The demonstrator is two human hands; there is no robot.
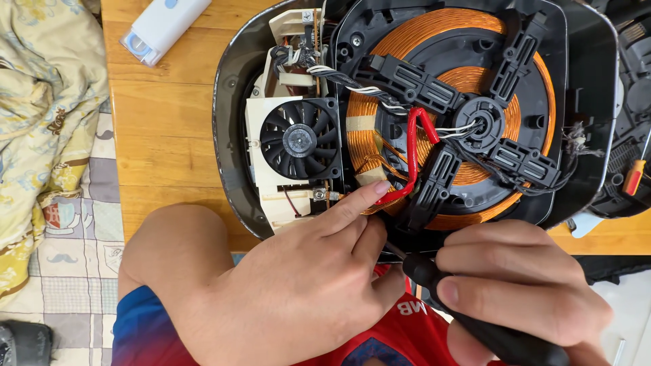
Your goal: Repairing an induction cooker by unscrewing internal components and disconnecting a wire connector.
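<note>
Cooker's already opened up on the desk (163, 135), copper coil (447, 102) and fan (300, 140) exposed. Your left hand (305, 285) pins the red wire (411, 156) below the coil, index out; right hand (522, 285) fisted round the screwdriver (475, 318). Nothing's unscrewed around the coil yet.

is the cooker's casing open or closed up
Open. The cover is off the dark casing, so the copper coil, black fan and wiring lie exposed on the wooden table.

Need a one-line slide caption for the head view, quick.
Left hand points a finger at the red wire beside the copper coil; right hand grips a black screwdriver.
</note>
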